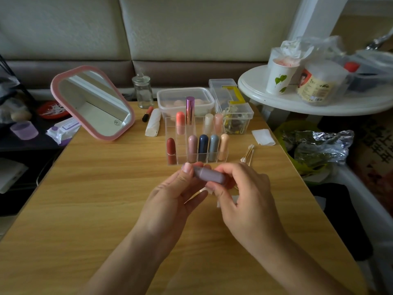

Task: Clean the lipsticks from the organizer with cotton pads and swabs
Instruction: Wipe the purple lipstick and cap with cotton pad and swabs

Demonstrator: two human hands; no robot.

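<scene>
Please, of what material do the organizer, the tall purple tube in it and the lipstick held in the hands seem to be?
Organizer: clear rigid plastic, likely acrylic; the lipsticks show through its walls. Tall purple tube: glossy metallic sheen with bright streaks; metal or metallised plastic, unclear which. Held lipstick: matte grey-purple, no glare, probably plastic.

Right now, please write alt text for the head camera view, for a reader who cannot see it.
The left hand and the right hand hold a mauve lipstick above a wooden table. Behind it are a clear organizer with nine lipsticks, cotton swabs and a pink mirror.
</scene>
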